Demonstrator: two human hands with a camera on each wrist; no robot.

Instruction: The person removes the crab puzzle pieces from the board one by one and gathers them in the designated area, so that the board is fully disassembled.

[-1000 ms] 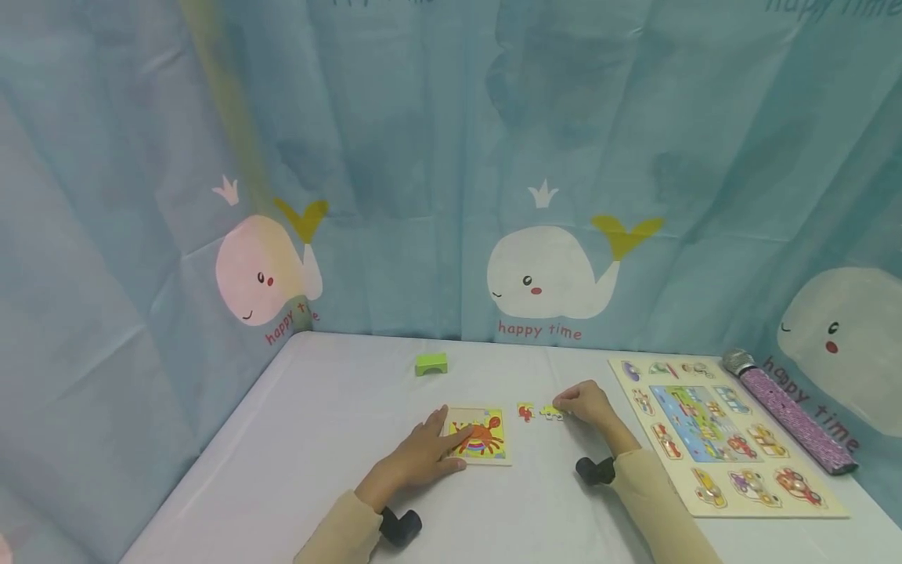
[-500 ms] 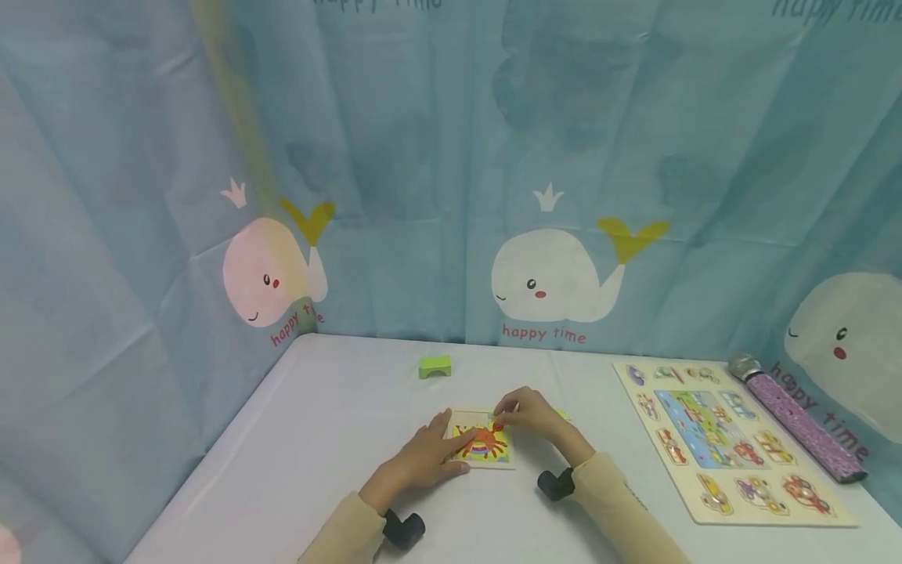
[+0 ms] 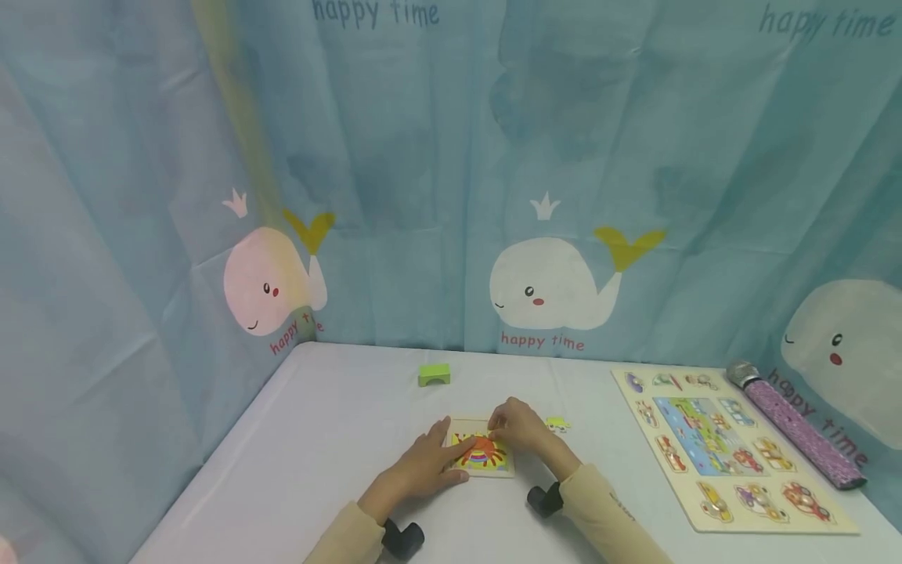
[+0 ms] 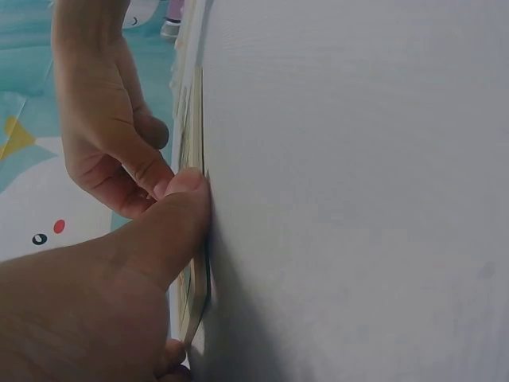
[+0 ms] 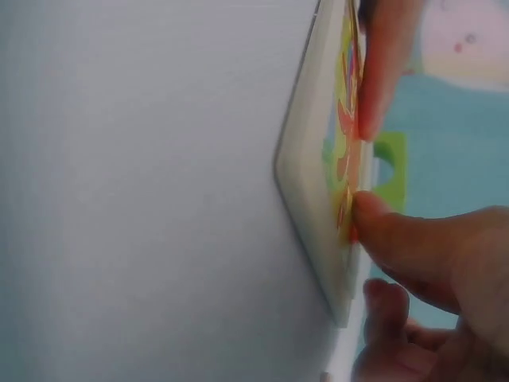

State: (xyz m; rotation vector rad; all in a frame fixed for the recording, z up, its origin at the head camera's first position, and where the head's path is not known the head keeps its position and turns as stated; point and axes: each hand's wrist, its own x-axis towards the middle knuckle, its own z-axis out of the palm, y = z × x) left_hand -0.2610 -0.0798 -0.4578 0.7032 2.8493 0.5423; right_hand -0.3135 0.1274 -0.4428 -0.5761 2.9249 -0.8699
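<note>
The framed crab puzzle (image 3: 486, 460) lies flat on the white surface (image 3: 338, 423). At its nine o'clock the left hand (image 3: 423, 462) rests on it, fingers extended; at two, the right hand (image 3: 520, 427) pinches a red-and-yellow piece (image 5: 347, 227) at the corner. Farther out: a yellow piece (image 3: 557, 424) past two o'clock, a green block (image 3: 434, 374) at eleven, a picture board (image 3: 680, 497) at three, a glittery microphone (image 3: 799, 423) beyond.
</note>
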